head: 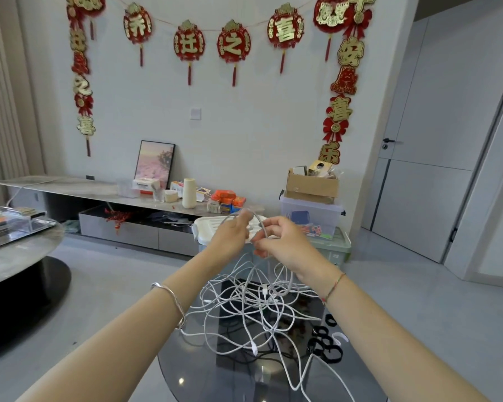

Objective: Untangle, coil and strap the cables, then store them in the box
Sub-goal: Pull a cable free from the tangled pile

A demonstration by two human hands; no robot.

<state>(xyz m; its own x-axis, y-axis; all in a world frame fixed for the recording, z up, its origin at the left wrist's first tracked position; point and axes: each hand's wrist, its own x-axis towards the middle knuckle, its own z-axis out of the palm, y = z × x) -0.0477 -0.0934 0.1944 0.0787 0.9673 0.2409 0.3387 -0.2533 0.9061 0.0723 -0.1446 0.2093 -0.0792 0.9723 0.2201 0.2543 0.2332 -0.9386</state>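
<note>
The left hand (232,234) and right hand (286,245) are holding one white cable (259,222) up at 12 o'clock of the tangle (250,309) on the glass table (198,372), fingers of both pinching it. Black straps (325,345) are lying at 4 o'clock.

Home living room: housewarming banners (212,42)

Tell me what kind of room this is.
Most likely a home living room: red decorations hang on the wall, a low console holds household clutter, and a glass table carries the cables.
</note>
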